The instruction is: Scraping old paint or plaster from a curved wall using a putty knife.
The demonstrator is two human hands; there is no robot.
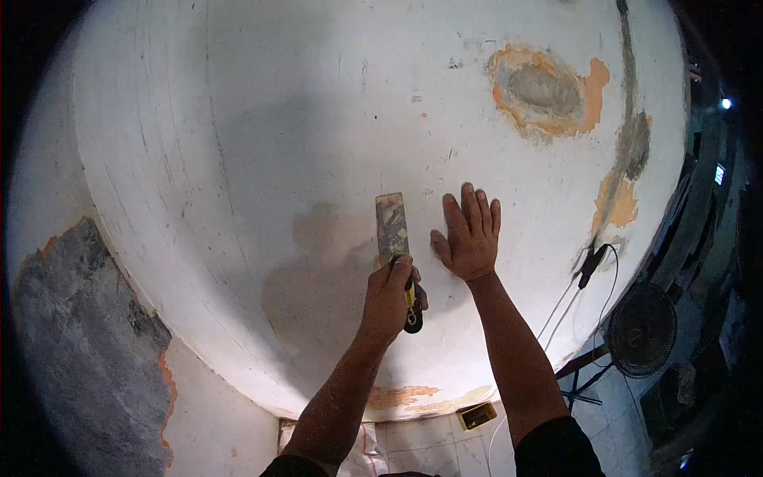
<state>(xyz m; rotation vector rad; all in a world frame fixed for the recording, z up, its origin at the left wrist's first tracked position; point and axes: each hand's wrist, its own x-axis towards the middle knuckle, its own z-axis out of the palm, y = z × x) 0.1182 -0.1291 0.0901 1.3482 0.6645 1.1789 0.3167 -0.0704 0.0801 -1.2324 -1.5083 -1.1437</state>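
Note:
My left hand (pixel 390 298) grips the black and yellow handle of a putty knife (pixel 392 229). Its wide, stained metal blade points up and lies close to or against a white painted wall (pixel 286 155). To the right of the blade, my right hand (pixel 471 238) holds no tool; its fingers are spread and the palm appears to lie flat on the wall. Bare grey patches edged in orange (pixel 542 89) show at the wall's upper right, and small dark marks and scratches run over the paint.
A pedestal fan (pixel 642 331) stands at the right, near a black plug connector (pixel 592 267) with hanging cables. On the tiled floor (pixel 417 441) sits a yellow container (pixel 477 415) at the wall's foot. The adjoining wall at left has a large grey patch (pixel 89 352).

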